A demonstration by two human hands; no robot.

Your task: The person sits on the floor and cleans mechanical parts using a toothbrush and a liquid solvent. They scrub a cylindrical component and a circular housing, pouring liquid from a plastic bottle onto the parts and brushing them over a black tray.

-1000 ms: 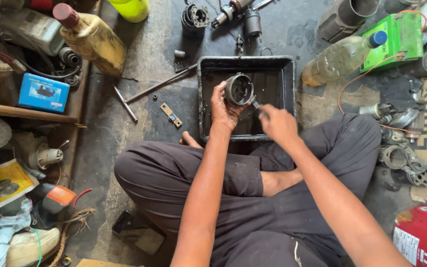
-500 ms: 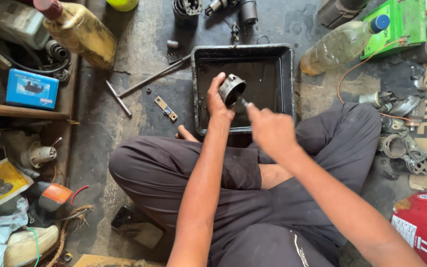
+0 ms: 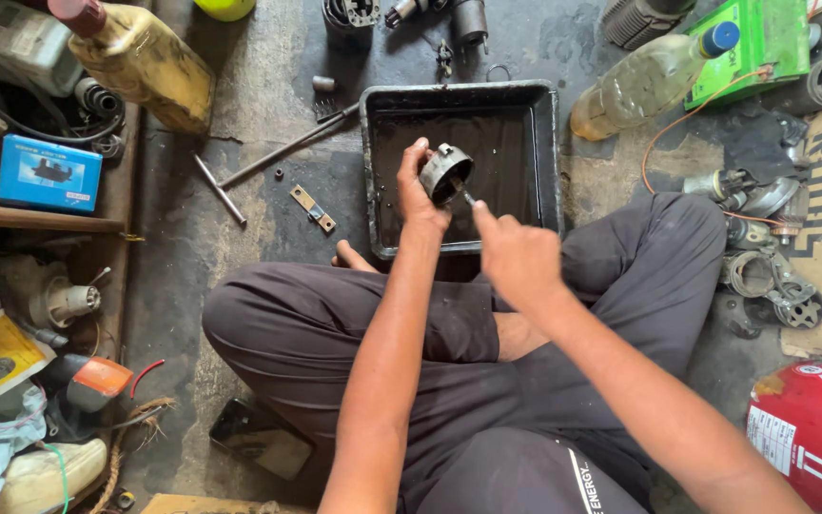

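seated person, legs crossed on the concrete floor [image 3: 240,228], viewed from above. left hand [image 3: 418,195] closed around a short metal cylinder [image 3: 445,174], held tilted over the near part of a black rectangular tray [image 3: 460,95] of dark liquid. right hand [image 3: 518,255] closed on a thin tool [image 3: 466,199], its tip inside the cylinder's open mouth. left of the tray: a long metal rod [image 3: 283,150], a small flat bracket [image 3: 312,208]. beyond the tray's right corner: a clear plastic bottle with blue cap [image 3: 649,76], lying beside a green box [image 3: 749,43]. upper left: a yellowish oil jug [image 3: 140,62] and a blue carton [image 3: 49,173].
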